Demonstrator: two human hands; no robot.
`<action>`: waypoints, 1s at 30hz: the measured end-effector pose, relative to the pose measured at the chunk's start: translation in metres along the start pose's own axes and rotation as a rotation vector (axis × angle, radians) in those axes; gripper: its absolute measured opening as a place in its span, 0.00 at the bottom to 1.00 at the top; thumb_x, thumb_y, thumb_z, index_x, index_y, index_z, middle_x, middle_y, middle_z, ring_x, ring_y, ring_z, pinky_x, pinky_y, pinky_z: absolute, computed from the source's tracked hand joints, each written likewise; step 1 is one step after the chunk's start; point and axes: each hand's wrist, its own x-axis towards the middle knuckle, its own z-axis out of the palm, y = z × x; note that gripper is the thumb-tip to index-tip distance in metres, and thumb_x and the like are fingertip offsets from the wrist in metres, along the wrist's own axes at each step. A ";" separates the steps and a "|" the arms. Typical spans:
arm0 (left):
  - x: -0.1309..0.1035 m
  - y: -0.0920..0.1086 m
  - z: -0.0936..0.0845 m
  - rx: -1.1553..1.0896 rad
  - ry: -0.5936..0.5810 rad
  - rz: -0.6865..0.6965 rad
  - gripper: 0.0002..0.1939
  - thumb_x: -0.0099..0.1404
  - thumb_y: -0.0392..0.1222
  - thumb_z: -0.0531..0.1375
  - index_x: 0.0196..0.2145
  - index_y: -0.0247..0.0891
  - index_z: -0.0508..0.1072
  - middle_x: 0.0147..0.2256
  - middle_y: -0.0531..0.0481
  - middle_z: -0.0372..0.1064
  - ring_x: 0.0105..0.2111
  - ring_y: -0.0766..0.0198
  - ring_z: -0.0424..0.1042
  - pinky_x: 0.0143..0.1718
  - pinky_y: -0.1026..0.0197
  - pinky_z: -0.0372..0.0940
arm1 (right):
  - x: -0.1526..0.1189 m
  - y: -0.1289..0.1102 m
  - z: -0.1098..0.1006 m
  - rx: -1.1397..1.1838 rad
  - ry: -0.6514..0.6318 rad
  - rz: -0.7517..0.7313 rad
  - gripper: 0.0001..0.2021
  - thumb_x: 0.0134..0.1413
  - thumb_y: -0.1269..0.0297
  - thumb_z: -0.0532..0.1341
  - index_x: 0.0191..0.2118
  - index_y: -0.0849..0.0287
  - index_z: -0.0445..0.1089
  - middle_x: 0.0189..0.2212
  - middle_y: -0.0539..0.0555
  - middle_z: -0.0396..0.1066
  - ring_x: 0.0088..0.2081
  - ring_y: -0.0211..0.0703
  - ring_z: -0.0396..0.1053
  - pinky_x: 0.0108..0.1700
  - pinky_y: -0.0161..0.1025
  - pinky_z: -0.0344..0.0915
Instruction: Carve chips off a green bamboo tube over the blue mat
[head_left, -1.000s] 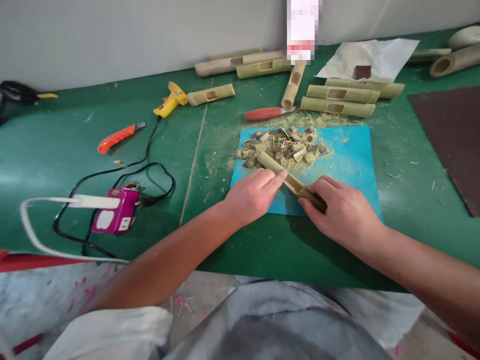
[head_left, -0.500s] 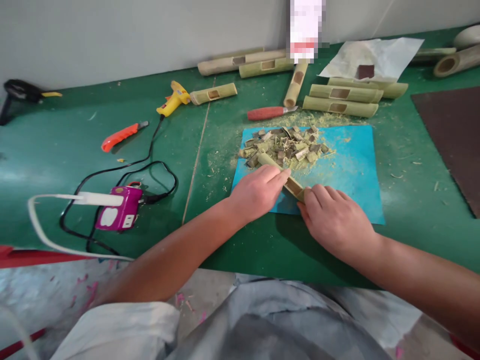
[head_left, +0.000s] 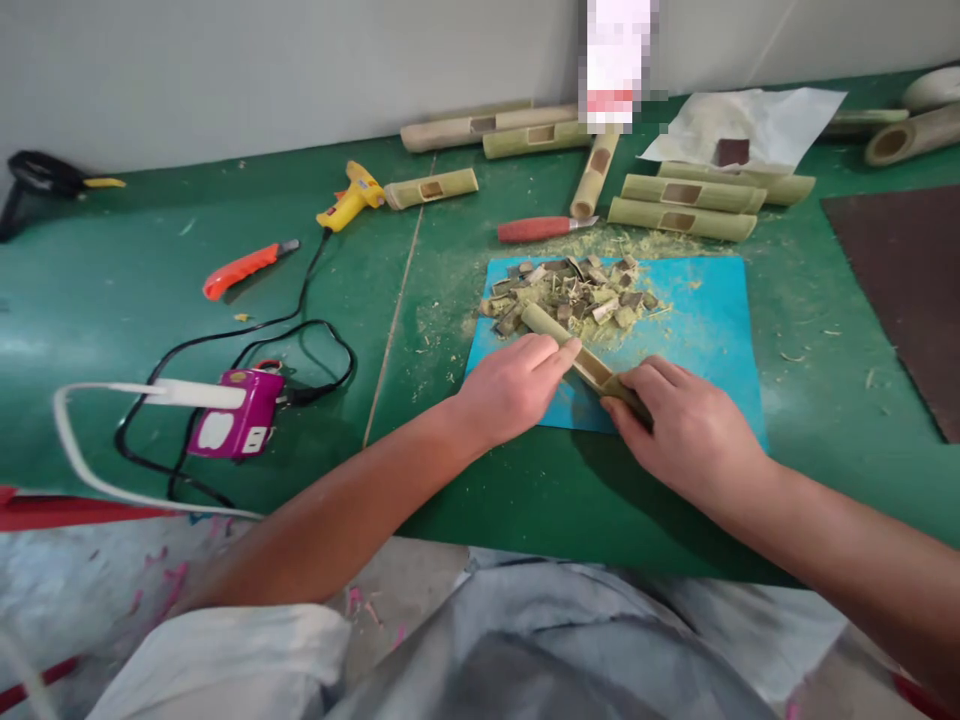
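Note:
A pale green bamboo tube (head_left: pixel 546 322) with a rectangular cut-out in its side lies slantwise between my hands, over a blue sheet (head_left: pixel 712 350). My left hand (head_left: pixel 517 385) is closed around its middle, with the fingertips beside the cut-out. My right hand (head_left: pixel 682 415) grips the near end, thumb below and fingers on top; whether anything else lies under those fingers is hidden. Just beyond the tube is a heap of bamboo chips (head_left: pixel 574 290) and shavings on the sheet. A red-handled carving knife (head_left: pixel 536 229) rests behind the heap.
More notched bamboo tubes (head_left: pixel 682 218) lie at the back, near white paper (head_left: pixel 720 125) bearing a small brown square (head_left: pixel 733 152). At left are an orange utility knife (head_left: pixel 244 270), a yellow glue gun (head_left: pixel 351 200), and a purple power adapter (head_left: pixel 236 415) with cables. A dark brown sheet (head_left: pixel 900 290) lies right.
My right hand has slid slightly right along the tube towards its near end, uncovering more of it. The left hand keeps its hold. The camera view has shifted a little.

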 end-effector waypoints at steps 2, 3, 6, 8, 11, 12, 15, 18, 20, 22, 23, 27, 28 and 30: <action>-0.001 0.000 -0.001 -0.004 -0.013 -0.012 0.16 0.75 0.33 0.45 0.50 0.30 0.70 0.28 0.49 0.68 0.29 0.66 0.67 0.32 0.63 0.65 | 0.000 -0.003 0.000 -0.107 0.010 -0.061 0.09 0.62 0.68 0.55 0.31 0.60 0.68 0.27 0.56 0.66 0.29 0.45 0.60 0.30 0.41 0.51; -0.001 0.000 -0.001 -0.009 -0.017 -0.018 0.16 0.75 0.34 0.45 0.49 0.29 0.70 0.29 0.48 0.68 0.29 0.66 0.67 0.32 0.64 0.65 | 0.000 -0.004 0.000 -0.147 -0.008 -0.092 0.08 0.62 0.71 0.54 0.32 0.60 0.68 0.28 0.56 0.67 0.29 0.45 0.60 0.30 0.42 0.50; -0.003 0.001 -0.002 -0.013 -0.013 -0.014 0.16 0.75 0.34 0.45 0.50 0.30 0.70 0.29 0.48 0.68 0.29 0.67 0.67 0.31 0.64 0.65 | 0.000 -0.003 0.000 -0.097 -0.001 -0.076 0.09 0.62 0.69 0.54 0.31 0.59 0.67 0.27 0.55 0.66 0.29 0.44 0.60 0.30 0.41 0.50; -0.004 0.001 -0.002 -0.009 -0.001 -0.004 0.16 0.75 0.34 0.45 0.51 0.29 0.69 0.28 0.49 0.68 0.28 0.66 0.67 0.30 0.64 0.64 | 0.000 -0.001 0.001 -0.004 -0.012 0.003 0.09 0.63 0.64 0.55 0.31 0.59 0.67 0.28 0.54 0.66 0.29 0.43 0.61 0.30 0.39 0.52; -0.003 0.001 -0.001 -0.014 0.006 -0.005 0.16 0.75 0.33 0.46 0.50 0.29 0.70 0.28 0.49 0.68 0.29 0.66 0.67 0.31 0.64 0.65 | -0.001 0.000 0.002 -0.099 0.014 -0.060 0.08 0.63 0.66 0.55 0.33 0.60 0.68 0.28 0.55 0.66 0.30 0.44 0.61 0.31 0.41 0.53; -0.002 0.001 -0.001 -0.025 0.001 -0.011 0.16 0.75 0.34 0.46 0.49 0.28 0.71 0.29 0.49 0.68 0.29 0.66 0.68 0.31 0.64 0.65 | -0.001 0.000 0.002 -0.155 0.019 -0.098 0.08 0.63 0.68 0.54 0.33 0.60 0.68 0.28 0.55 0.66 0.30 0.45 0.61 0.31 0.41 0.53; 0.000 0.002 -0.001 -0.061 -0.025 -0.039 0.16 0.75 0.34 0.46 0.49 0.28 0.71 0.30 0.47 0.68 0.30 0.66 0.69 0.32 0.64 0.64 | -0.001 0.001 0.001 -0.136 0.039 -0.114 0.08 0.62 0.68 0.55 0.32 0.60 0.67 0.27 0.55 0.66 0.29 0.45 0.62 0.30 0.41 0.54; -0.001 0.004 -0.002 -0.072 -0.036 -0.044 0.17 0.75 0.34 0.45 0.51 0.28 0.70 0.30 0.48 0.68 0.30 0.65 0.69 0.31 0.63 0.65 | -0.001 0.002 0.000 0.001 0.035 -0.030 0.08 0.62 0.64 0.57 0.32 0.60 0.67 0.27 0.54 0.66 0.29 0.42 0.63 0.30 0.39 0.56; -0.001 0.005 -0.002 -0.072 -0.038 -0.041 0.17 0.75 0.34 0.45 0.50 0.29 0.70 0.30 0.48 0.68 0.30 0.66 0.68 0.32 0.64 0.65 | -0.001 0.000 0.001 -0.089 0.054 -0.076 0.08 0.62 0.66 0.56 0.32 0.60 0.67 0.27 0.55 0.66 0.29 0.44 0.62 0.31 0.40 0.55; 0.001 0.004 -0.002 -0.077 -0.043 -0.050 0.16 0.75 0.35 0.46 0.48 0.29 0.72 0.30 0.47 0.69 0.30 0.66 0.68 0.32 0.64 0.66 | -0.002 -0.004 0.002 -0.215 0.058 -0.152 0.08 0.62 0.70 0.55 0.32 0.60 0.68 0.27 0.56 0.66 0.29 0.46 0.61 0.31 0.42 0.53; 0.002 0.002 -0.002 -0.079 -0.044 -0.058 0.16 0.75 0.35 0.47 0.47 0.29 0.73 0.30 0.47 0.69 0.30 0.66 0.69 0.33 0.64 0.66 | -0.002 -0.005 0.003 -0.245 0.065 -0.175 0.08 0.62 0.71 0.55 0.32 0.60 0.68 0.27 0.56 0.67 0.29 0.46 0.60 0.31 0.42 0.52; 0.004 -0.009 -0.005 -0.099 0.054 -0.118 0.15 0.74 0.36 0.49 0.48 0.30 0.73 0.33 0.46 0.71 0.33 0.65 0.71 0.36 0.63 0.68 | -0.002 -0.004 0.004 -0.209 0.118 -0.152 0.08 0.62 0.67 0.56 0.32 0.60 0.68 0.26 0.55 0.66 0.29 0.46 0.61 0.32 0.41 0.55; 0.004 -0.011 -0.006 -0.118 0.096 -0.146 0.14 0.74 0.36 0.49 0.48 0.30 0.73 0.34 0.45 0.72 0.34 0.65 0.72 0.37 0.63 0.69 | -0.002 -0.003 0.003 -0.187 0.123 -0.140 0.08 0.62 0.66 0.56 0.32 0.61 0.69 0.26 0.55 0.66 0.29 0.46 0.62 0.32 0.41 0.56; 0.003 -0.016 -0.008 -0.168 0.159 -0.203 0.14 0.74 0.37 0.51 0.48 0.32 0.74 0.36 0.45 0.74 0.35 0.65 0.73 0.38 0.64 0.69 | -0.001 0.001 0.002 -0.137 0.115 -0.124 0.09 0.62 0.66 0.56 0.33 0.62 0.69 0.26 0.54 0.66 0.29 0.45 0.63 0.32 0.40 0.57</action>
